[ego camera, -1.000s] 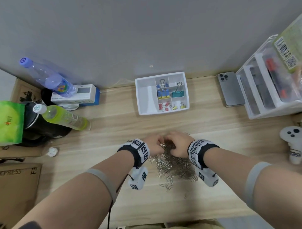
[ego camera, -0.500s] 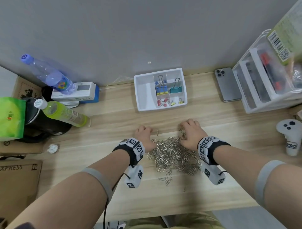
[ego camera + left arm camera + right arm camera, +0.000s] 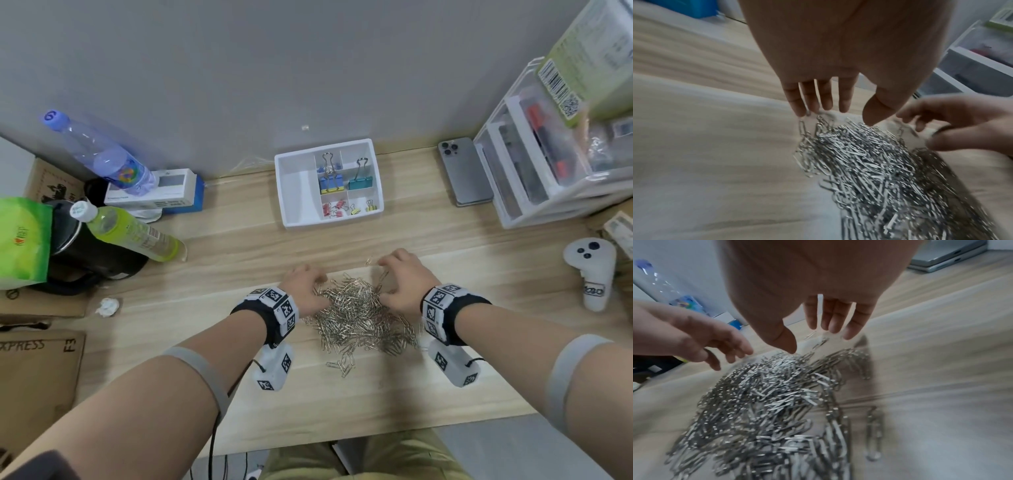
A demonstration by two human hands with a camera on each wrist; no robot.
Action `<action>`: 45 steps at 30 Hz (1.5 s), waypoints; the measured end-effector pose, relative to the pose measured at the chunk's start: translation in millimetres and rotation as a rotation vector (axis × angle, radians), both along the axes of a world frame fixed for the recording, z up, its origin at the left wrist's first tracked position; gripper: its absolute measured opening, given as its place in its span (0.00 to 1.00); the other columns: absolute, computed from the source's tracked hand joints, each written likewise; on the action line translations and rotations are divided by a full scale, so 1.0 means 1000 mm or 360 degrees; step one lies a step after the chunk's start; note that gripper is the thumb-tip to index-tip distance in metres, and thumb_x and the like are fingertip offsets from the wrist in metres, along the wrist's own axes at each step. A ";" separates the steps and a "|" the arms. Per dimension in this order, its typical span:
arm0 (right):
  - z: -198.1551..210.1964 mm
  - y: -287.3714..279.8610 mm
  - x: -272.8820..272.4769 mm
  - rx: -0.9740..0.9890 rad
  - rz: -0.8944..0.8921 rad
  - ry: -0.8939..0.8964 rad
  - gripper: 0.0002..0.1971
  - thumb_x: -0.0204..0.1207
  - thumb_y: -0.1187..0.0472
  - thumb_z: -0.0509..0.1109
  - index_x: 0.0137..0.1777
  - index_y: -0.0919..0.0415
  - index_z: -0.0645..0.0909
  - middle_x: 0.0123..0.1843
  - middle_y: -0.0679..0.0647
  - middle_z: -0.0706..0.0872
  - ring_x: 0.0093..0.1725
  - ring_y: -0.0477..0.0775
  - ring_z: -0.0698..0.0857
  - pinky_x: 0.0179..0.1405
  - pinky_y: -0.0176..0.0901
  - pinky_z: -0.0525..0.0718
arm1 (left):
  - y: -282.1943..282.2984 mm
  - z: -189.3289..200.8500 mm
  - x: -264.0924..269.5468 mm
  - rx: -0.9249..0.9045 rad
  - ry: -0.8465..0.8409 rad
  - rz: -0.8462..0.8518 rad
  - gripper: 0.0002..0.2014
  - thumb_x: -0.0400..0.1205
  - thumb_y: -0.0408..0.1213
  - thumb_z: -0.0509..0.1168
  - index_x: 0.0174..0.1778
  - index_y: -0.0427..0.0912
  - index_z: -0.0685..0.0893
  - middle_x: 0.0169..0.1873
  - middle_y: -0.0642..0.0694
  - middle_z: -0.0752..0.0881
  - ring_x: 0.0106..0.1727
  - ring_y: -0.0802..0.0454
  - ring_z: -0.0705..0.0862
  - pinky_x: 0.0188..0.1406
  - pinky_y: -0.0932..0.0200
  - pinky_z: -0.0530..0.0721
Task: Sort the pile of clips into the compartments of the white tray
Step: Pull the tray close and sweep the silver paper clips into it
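A pile of silver paper clips (image 3: 359, 317) (image 3: 869, 162) (image 3: 766, 394) lies on the wooden desk in front of me. My left hand (image 3: 303, 286) (image 3: 828, 105) rests at the pile's left far edge, fingers spread and touching the clips. My right hand (image 3: 399, 279) (image 3: 818, 331) hovers at the pile's right far edge with relaxed fingers, holding nothing. The white tray (image 3: 294, 185) stands at the back against the wall. Its right compartments hold blue and teal binder clips and small red and yellow ones. Its large left compartment shows nothing inside.
Two bottles (image 3: 126, 233), a black kettle and a box crowd the left of the desk. A phone (image 3: 464, 171), clear drawers (image 3: 534, 171) and a white controller (image 3: 592, 274) stand at the right. A few loose clips (image 3: 342, 365) lie nearer to me.
Both hands were together over the pile, then spread apart at its far edge; now they have drawn back inward against the clips. The pile is spread wider.
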State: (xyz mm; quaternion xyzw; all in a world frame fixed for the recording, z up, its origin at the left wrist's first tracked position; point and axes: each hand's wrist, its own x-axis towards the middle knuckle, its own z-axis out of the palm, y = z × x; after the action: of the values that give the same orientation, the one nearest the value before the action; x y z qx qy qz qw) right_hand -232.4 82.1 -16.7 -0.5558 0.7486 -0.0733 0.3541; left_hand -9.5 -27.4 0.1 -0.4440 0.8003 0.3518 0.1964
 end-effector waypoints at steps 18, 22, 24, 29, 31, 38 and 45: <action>-0.013 -0.009 0.022 0.0048 0.0257 -0.0186 0.26 0.70 0.60 0.73 0.70 0.57 0.80 0.62 0.51 0.77 0.61 0.52 0.79 0.67 0.46 0.79 | 0.015 -0.009 -0.007 0.0068 -0.0038 0.0083 0.32 0.67 0.47 0.72 0.69 0.47 0.79 0.64 0.47 0.78 0.66 0.48 0.77 0.68 0.46 0.80; -0.009 -0.004 0.008 -0.0120 0.0050 -0.0102 0.25 0.68 0.57 0.74 0.67 0.58 0.80 0.57 0.49 0.78 0.58 0.51 0.80 0.60 0.42 0.79 | 0.011 -0.004 -0.001 0.0052 0.0032 0.0145 0.31 0.65 0.48 0.72 0.66 0.47 0.80 0.61 0.48 0.81 0.63 0.49 0.80 0.66 0.47 0.82; -0.008 0.000 -0.004 -0.0109 -0.0006 -0.0019 0.27 0.68 0.54 0.76 0.68 0.58 0.79 0.59 0.51 0.77 0.60 0.54 0.80 0.62 0.45 0.79 | 0.007 -0.003 0.006 -0.0033 -0.0001 0.0180 0.32 0.67 0.46 0.74 0.68 0.45 0.78 0.61 0.47 0.80 0.64 0.47 0.79 0.66 0.47 0.82; -0.012 0.016 -0.021 0.0148 0.0128 0.0081 0.44 0.58 0.53 0.81 0.76 0.56 0.69 0.65 0.52 0.71 0.66 0.55 0.75 0.66 0.48 0.79 | 0.004 -0.001 0.029 -0.0017 -0.0263 0.0161 0.39 0.65 0.44 0.79 0.71 0.42 0.70 0.62 0.45 0.76 0.59 0.46 0.80 0.55 0.53 0.83; -0.016 0.019 -0.014 0.0127 0.0172 0.0022 0.46 0.57 0.54 0.83 0.76 0.59 0.68 0.65 0.52 0.71 0.66 0.54 0.75 0.69 0.47 0.78 | 0.008 0.000 0.030 0.0118 -0.0305 0.0138 0.39 0.67 0.42 0.78 0.72 0.43 0.66 0.53 0.46 0.79 0.51 0.46 0.83 0.45 0.54 0.83; -0.021 0.013 0.018 0.0110 0.0243 -0.0194 0.38 0.65 0.66 0.79 0.76 0.63 0.70 0.65 0.54 0.73 0.60 0.48 0.76 0.58 0.31 0.74 | 0.025 -0.004 0.004 0.0273 -0.0193 0.0044 0.40 0.66 0.42 0.80 0.70 0.44 0.66 0.51 0.47 0.82 0.49 0.47 0.84 0.44 0.53 0.84; -0.013 0.024 -0.021 0.0107 0.0089 -0.0057 0.37 0.57 0.48 0.78 0.69 0.57 0.76 0.54 0.44 0.75 0.55 0.51 0.81 0.59 0.46 0.83 | 0.020 0.005 0.017 0.0214 -0.0377 0.0123 0.16 0.72 0.38 0.73 0.52 0.41 0.77 0.45 0.46 0.86 0.41 0.49 0.82 0.43 0.55 0.86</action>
State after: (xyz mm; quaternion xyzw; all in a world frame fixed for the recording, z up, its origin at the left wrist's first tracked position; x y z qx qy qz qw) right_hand -253.9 105.9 -30.1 -0.5628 0.7285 -0.0482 0.3877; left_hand 7.4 -7.8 5.2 -0.4988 0.7285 0.3570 0.3049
